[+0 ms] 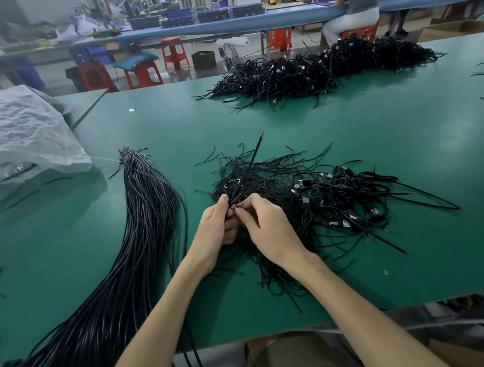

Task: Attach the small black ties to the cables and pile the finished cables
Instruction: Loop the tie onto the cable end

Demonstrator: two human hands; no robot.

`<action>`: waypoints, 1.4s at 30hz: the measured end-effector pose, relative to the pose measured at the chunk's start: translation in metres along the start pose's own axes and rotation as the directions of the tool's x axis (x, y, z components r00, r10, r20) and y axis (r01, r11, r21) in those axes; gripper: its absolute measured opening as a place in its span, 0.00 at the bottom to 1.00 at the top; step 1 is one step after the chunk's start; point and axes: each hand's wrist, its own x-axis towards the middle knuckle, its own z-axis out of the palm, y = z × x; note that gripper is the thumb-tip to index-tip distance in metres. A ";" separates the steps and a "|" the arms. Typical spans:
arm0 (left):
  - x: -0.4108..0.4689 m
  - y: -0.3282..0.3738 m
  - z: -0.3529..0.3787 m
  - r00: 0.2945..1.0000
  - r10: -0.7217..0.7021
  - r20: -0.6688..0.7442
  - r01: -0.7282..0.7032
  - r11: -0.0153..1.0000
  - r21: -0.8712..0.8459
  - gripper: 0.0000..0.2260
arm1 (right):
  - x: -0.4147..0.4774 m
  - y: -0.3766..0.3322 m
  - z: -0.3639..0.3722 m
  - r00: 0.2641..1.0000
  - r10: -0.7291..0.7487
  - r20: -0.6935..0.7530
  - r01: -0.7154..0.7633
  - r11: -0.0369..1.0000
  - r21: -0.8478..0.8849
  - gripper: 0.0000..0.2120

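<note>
My left hand [216,227] grips a coiled black cable [237,188] over the green table [375,132]; one stiff end of that cable sticks up and away. My right hand [263,225] pinches a small black tie against the coil, right beside my left thumb. Under and around both hands lies a loose heap of short black ties [273,263]. To the right of it sits a tangle of black cables with USB plugs [349,201]. A long bundle of straight black cables [140,226] runs along the left, hanging off the near edge.
A big pile of coiled black cables [321,67] lies at the far side of the table. A crumpled white plastic sack [19,131] sits at the left. Beyond the table are red stools [174,52] and a seated person [361,3] at another bench.
</note>
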 end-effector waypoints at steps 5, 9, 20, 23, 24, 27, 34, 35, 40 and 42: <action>-0.001 0.002 0.004 0.999 0.003 -0.052 0.001 0.997 0.074 0.22 | 0.000 0.000 0.000 1.000 -0.019 0.021 0.020 0.997 -0.080 0.08; -0.002 0.003 0.004 0.998 0.022 -0.053 -0.017 0.995 0.098 0.23 | 0.000 0.000 0.000 0.999 -0.026 0.048 0.029 0.998 -0.056 0.07; -0.003 0.004 0.002 0.998 0.010 -0.058 -0.004 0.996 0.093 0.24 | 0.000 -0.001 -0.003 0.996 -0.085 -0.024 0.086 0.996 0.038 0.06; -0.003 0.005 0.005 0.997 0.015 -0.077 -0.007 0.995 0.104 0.25 | 0.000 -0.003 -0.004 0.995 -0.093 -0.044 0.095 0.995 0.043 0.06; -0.003 0.006 0.005 0.996 0.016 -0.082 -0.007 0.995 0.104 0.24 | 0.000 -0.004 -0.004 0.994 -0.094 -0.050 0.096 0.994 0.043 0.06; -0.003 0.007 0.007 0.996 0.013 -0.086 -0.004 0.995 0.104 0.23 | 0.001 -0.005 -0.004 0.994 -0.095 -0.059 0.098 0.994 0.044 0.07; -0.004 0.012 0.006 0.999 -0.010 -0.032 0.013 0.995 0.095 0.22 | 0.002 -0.003 -0.004 0.991 -0.076 -0.108 0.083 0.994 0.066 0.08; -0.004 0.014 0.006 1.000 0.000 -0.026 0.003 0.992 0.123 0.22 | 0.003 -0.003 -0.005 0.992 -0.059 -0.115 0.068 0.995 0.075 0.08; -0.006 0.037 -0.003 0.984 0.178 -0.005 -0.154 0.863 0.482 0.21 | 0.012 -0.015 -0.015 0.996 -0.050 -0.081 0.051 0.999 0.016 0.09; -0.008 0.047 -0.005 0.980 0.194 0.032 -0.176 0.789 0.589 0.18 | 0.016 -0.021 -0.021 0.995 -0.075 -0.061 0.070 0.995 -0.077 0.08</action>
